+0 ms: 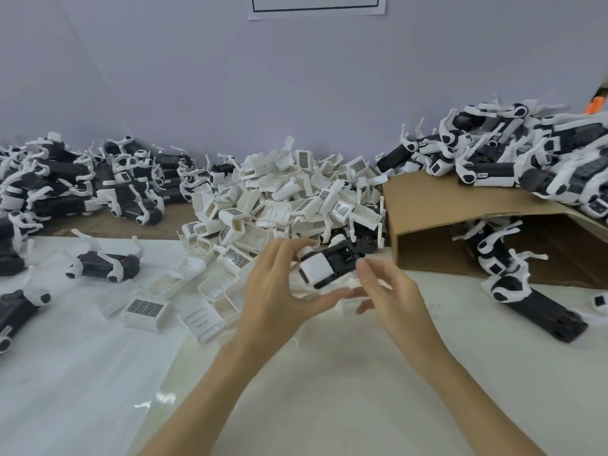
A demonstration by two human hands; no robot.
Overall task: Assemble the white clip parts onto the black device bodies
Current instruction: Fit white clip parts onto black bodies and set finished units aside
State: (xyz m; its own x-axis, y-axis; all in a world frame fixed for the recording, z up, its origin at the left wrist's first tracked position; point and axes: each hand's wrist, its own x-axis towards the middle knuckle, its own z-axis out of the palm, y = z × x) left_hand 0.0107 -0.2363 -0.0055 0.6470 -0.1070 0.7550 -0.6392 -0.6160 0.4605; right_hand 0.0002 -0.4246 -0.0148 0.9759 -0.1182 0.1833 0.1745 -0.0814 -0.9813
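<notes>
My left hand (279,291) holds a black device body (342,260) above the table, thumb underneath and fingers over its top. A white clip part (316,269) sits on the near end of that body. My right hand (391,291) is just right of the device, its fingertips at the body's right end; whether they grip it is unclear. A big heap of loose white clip parts (286,195) lies right behind the hands.
Finished black-and-white devices are piled at the far left (82,182) and on an open cardboard box (437,205) at the right. More devices (539,307) lie on the table at right and near the left edge (102,264). A wall stands close behind.
</notes>
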